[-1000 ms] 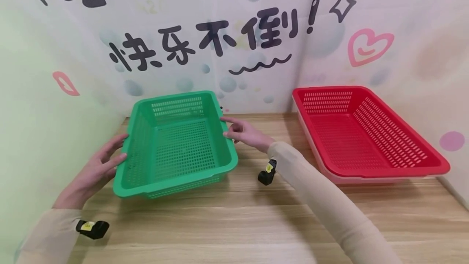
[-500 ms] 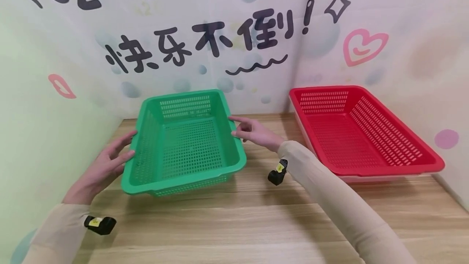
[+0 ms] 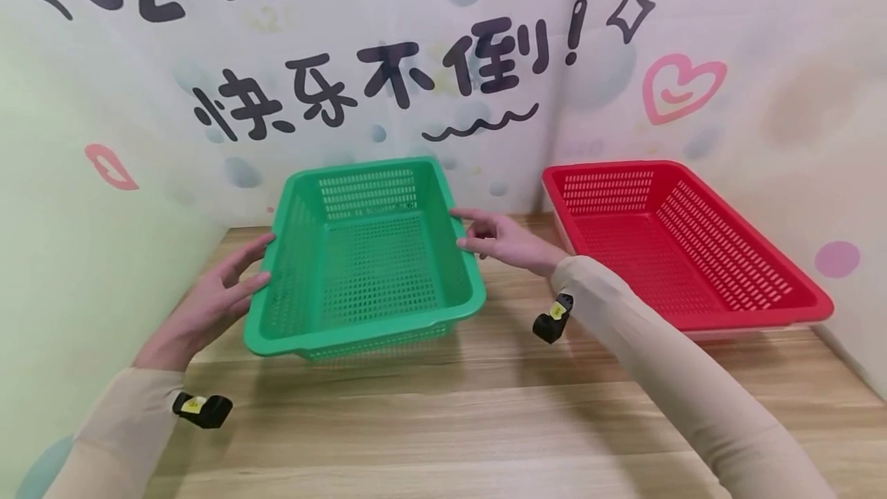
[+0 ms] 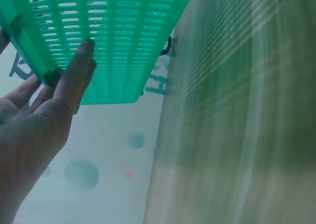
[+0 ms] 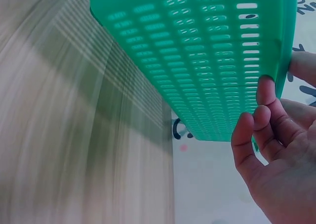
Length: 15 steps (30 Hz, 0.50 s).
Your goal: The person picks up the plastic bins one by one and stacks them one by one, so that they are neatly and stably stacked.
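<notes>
Between my two hands is a green plastic basket (image 3: 377, 262) with slotted walls and floor, tilted a little in the head view. My left hand (image 3: 215, 300) grips its left rim, thumb on the rim, and in the left wrist view its fingers (image 4: 74, 75) lie against the slotted outer wall. At the opposite rim my right hand (image 3: 511, 242) holds on. Below that rim in the right wrist view, the curled fingers (image 5: 269, 120) of the right hand touch the outer side. The basket's underside hangs above the wooden table (image 3: 388, 422), with its shadow on the wood.
To the right stands a larger red plastic basket (image 3: 665, 252), its near-left corner partly behind my right sleeve (image 3: 665, 360). A printed cloth wall (image 3: 485, 129) closes off the back, and a pale wall (image 3: 83, 268) rises on the left.
Both hands have carried the green basket rightward, closer to the red one, and slightly upward in the head view. The grip looks the same; the head view has turned slightly right.
</notes>
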Tool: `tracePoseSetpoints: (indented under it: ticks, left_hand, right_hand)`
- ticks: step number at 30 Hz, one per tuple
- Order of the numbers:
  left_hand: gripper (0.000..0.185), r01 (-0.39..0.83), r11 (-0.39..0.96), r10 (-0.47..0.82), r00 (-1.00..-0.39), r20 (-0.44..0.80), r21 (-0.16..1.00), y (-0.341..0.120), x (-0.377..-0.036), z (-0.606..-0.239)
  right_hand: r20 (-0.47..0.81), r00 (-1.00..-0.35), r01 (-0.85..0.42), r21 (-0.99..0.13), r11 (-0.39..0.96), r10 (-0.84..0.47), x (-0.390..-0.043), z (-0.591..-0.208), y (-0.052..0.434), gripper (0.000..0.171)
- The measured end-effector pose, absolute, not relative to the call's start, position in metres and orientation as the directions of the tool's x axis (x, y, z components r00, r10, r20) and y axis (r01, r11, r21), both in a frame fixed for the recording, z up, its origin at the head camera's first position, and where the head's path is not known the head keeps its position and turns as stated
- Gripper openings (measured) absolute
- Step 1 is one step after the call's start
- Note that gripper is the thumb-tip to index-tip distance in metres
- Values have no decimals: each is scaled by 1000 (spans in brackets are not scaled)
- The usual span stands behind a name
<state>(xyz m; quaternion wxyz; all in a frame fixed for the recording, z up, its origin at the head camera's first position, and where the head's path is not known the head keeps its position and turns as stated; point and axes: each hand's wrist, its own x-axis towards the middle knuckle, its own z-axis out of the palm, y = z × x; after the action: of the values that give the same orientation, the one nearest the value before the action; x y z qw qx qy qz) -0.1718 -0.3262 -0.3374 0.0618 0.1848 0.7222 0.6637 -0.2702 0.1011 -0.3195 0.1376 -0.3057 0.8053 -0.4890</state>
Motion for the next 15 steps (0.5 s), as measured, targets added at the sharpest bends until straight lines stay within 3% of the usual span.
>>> tracePoseSetpoints:
  ticks: [7,15]
  left_hand:
    - [60,177,37,394,-907,148,984,-313,-179,-331]
    - [60,193,39,414,-896,160,980,-298,-188,-328]
  right_hand:
    - [101,-777,-393,-849,354,-622,-270,-314,120,59]
    - [78,-790,-352,-870,346,-608,-268,-309,140,60]
